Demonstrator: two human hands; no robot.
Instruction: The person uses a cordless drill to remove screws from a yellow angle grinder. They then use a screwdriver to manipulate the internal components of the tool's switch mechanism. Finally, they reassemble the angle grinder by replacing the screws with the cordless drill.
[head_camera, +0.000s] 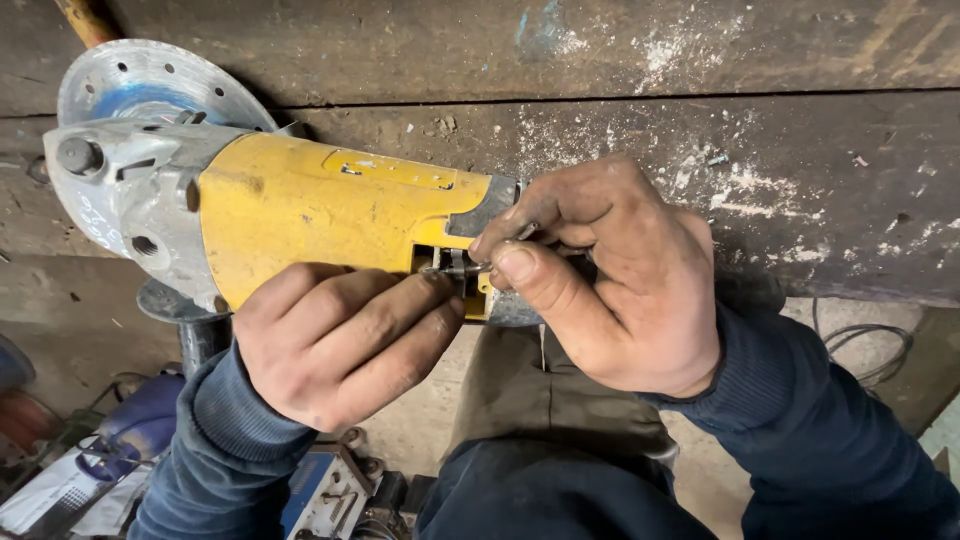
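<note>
A yellow angle grinder (320, 205) with a grey metal head and a round disc guard (150, 80) lies on its side on a worn wooden bench (700, 60). My left hand (335, 345) grips the yellow body from below. My right hand (600, 275) pinches a small metal tool (455, 268) between thumb and forefinger, its tip pushed into an opening in the side of the grinder's body. What the tip touches inside the opening is hidden.
White dust is scattered over the bench. Below the bench edge, a blue and white machine (120, 450) and other tools lie on the floor at the left. A black cable (870, 350) loops at the right. My knees are under the bench.
</note>
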